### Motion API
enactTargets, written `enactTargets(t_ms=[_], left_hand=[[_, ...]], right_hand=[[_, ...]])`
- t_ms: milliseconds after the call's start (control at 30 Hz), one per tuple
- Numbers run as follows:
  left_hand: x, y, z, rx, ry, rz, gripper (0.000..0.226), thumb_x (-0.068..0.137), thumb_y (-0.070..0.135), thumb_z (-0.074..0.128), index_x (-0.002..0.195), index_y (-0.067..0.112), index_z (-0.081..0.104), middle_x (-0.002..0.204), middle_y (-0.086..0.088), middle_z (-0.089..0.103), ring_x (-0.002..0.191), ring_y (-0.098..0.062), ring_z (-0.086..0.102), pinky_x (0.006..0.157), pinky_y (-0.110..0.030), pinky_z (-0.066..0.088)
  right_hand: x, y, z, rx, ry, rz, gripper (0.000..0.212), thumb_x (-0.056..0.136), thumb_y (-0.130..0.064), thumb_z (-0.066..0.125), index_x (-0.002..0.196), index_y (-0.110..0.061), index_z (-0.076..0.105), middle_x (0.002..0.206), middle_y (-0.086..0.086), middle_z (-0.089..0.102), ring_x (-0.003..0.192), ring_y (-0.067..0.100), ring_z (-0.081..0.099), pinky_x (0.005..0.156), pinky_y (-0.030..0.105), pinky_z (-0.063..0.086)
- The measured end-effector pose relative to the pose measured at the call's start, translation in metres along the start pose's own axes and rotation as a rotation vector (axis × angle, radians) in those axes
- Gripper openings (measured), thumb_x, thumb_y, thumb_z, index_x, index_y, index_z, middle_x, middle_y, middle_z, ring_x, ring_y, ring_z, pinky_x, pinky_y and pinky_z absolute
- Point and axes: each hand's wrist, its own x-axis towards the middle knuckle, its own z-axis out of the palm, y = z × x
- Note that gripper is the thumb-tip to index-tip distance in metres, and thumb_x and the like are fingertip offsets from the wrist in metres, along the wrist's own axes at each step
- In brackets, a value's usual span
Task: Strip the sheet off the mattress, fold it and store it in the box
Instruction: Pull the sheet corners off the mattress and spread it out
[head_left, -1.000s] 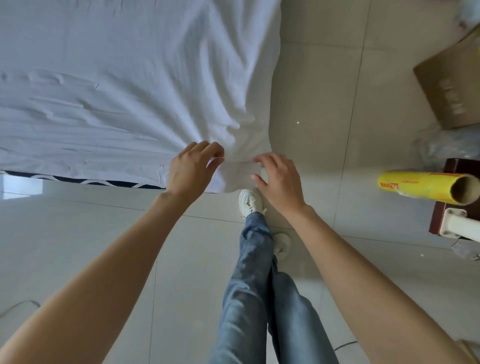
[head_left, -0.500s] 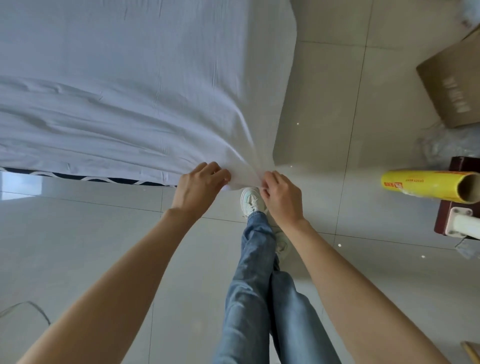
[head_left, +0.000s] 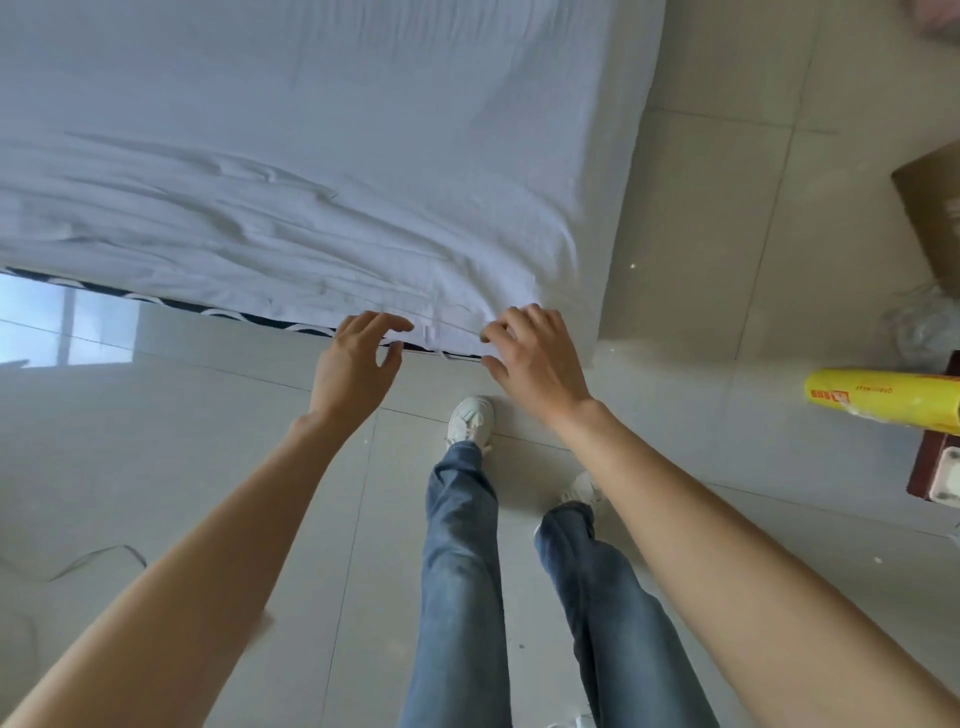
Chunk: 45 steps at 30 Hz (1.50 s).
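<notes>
A white sheet covers the mattress, wrinkled and bunched along the near edge. The mattress's dark patterned side shows as a strip below the sheet. My left hand hovers at the near edge with fingers spread, holding nothing. To its right, my right hand has its fingertips on the sheet's edge near the near right corner, fingers apart; a firm grip is not visible. A cardboard box lies on the floor at the right edge.
A yellow roll of film sticks out from a dark red stand at the right. Crumpled clear plastic lies below the box. My legs and white shoes stand on pale floor tiles just before the mattress.
Half a second ago both hands pinched the sheet's corner and pulled it taut. Now both have let go and opened; the sheet lies slack and bunched at the edge.
</notes>
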Motion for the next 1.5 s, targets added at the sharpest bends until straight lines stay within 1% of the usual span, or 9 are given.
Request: enactTargets(t_ms=[167, 267, 400, 500, 667, 833, 1033, 1267, 1500], left_hand=[[0.024, -0.078, -0.058, 0.140, -0.017, -0.094, 0.025, 0.088, 0.010, 0.055, 0.112, 0.014, 0.061, 0.114, -0.007, 0.061, 0.108, -0.027, 0.050, 0.076, -0.036, 0.044], [0.048, -0.131, -0.081, 0.184, -0.014, -0.135, 0.032, 0.088, 0.008, 0.054, 0.119, 0.013, 0.057, 0.124, -0.008, 0.056, 0.115, -0.029, 0.046, 0.087, -0.040, 0.043], [0.083, -0.207, -0.102, 0.253, -0.106, -0.088, 0.046, 0.084, 0.006, 0.059, 0.127, 0.017, 0.051, 0.137, -0.006, 0.046, 0.129, -0.029, 0.035, 0.102, -0.044, 0.034], [0.104, -0.246, -0.113, 0.327, -0.228, 0.014, 0.050, 0.081, 0.012, 0.065, 0.128, 0.023, 0.050, 0.136, -0.004, 0.044, 0.131, -0.029, 0.032, 0.109, -0.048, 0.021], [0.120, -0.271, -0.133, 0.311, -0.294, 0.201, 0.023, 0.082, 0.019, 0.066, 0.104, 0.018, 0.061, 0.108, -0.006, 0.056, 0.103, -0.028, 0.051, 0.074, -0.040, 0.044], [0.099, -0.292, -0.131, 0.260, -0.179, 0.312, 0.005, 0.084, 0.009, 0.063, 0.084, 0.014, 0.060, 0.080, -0.004, 0.062, 0.084, -0.031, 0.059, 0.072, -0.040, 0.043], [0.087, -0.307, -0.131, 0.300, -0.024, 0.228, 0.028, 0.078, 0.005, 0.064, 0.104, 0.013, 0.057, 0.102, -0.005, 0.061, 0.100, -0.030, 0.056, 0.086, -0.041, 0.040], [0.081, -0.323, -0.145, 0.149, -0.012, 0.294, 0.008, 0.082, 0.001, 0.064, 0.081, 0.009, 0.063, 0.076, -0.006, 0.060, 0.067, -0.027, 0.056, 0.045, -0.031, 0.042], [0.068, -0.328, -0.119, 0.128, -0.070, 0.110, 0.009, 0.083, 0.002, 0.062, 0.086, 0.011, 0.064, 0.082, -0.006, 0.061, 0.078, -0.030, 0.057, 0.048, -0.030, 0.035]], right_hand=[[0.063, -0.059, 0.007, -0.046, -0.131, 0.034, 0.024, 0.068, -0.011, 0.076, 0.089, -0.007, 0.066, 0.080, 0.010, 0.064, 0.078, 0.032, 0.058, 0.073, 0.040, 0.045], [0.097, -0.091, 0.026, -0.016, -0.190, 0.083, 0.027, 0.078, -0.011, 0.067, 0.105, -0.007, 0.063, 0.095, 0.012, 0.063, 0.090, 0.034, 0.055, 0.081, 0.041, 0.040], [0.137, -0.128, 0.061, -0.004, -0.241, 0.150, 0.036, 0.084, -0.017, 0.062, 0.118, -0.009, 0.055, 0.111, 0.012, 0.057, 0.100, 0.032, 0.051, 0.086, 0.039, 0.037], [0.160, -0.149, 0.081, -0.048, -0.235, 0.187, 0.030, 0.078, -0.008, 0.066, 0.107, -0.007, 0.058, 0.100, 0.015, 0.057, 0.089, 0.035, 0.053, 0.078, 0.042, 0.043], [0.175, -0.159, 0.096, -0.093, -0.113, 0.134, 0.032, 0.059, 0.013, 0.067, 0.083, -0.009, 0.063, 0.070, 0.010, 0.055, 0.059, 0.030, 0.052, 0.055, 0.034, 0.044], [0.160, -0.168, 0.087, -0.061, -0.144, 0.047, 0.032, 0.059, 0.015, 0.065, 0.078, -0.010, 0.063, 0.072, 0.004, 0.057, 0.060, 0.024, 0.053, 0.047, 0.021, 0.034], [0.143, -0.167, 0.094, -0.075, -0.061, 0.058, 0.028, 0.058, 0.014, 0.071, 0.071, -0.010, 0.066, 0.072, 0.000, 0.062, 0.060, 0.022, 0.055, 0.046, 0.021, 0.036], [0.136, -0.166, 0.098, -0.088, 0.001, 0.087, 0.018, 0.072, 0.009, 0.065, 0.079, -0.007, 0.065, 0.078, 0.004, 0.061, 0.067, 0.025, 0.058, 0.049, 0.030, 0.046], [0.126, -0.165, 0.116, -0.083, -0.088, 0.203, 0.015, 0.073, 0.000, 0.073, 0.081, -0.010, 0.064, 0.080, 0.002, 0.062, 0.076, 0.026, 0.057, 0.063, 0.034, 0.048]])
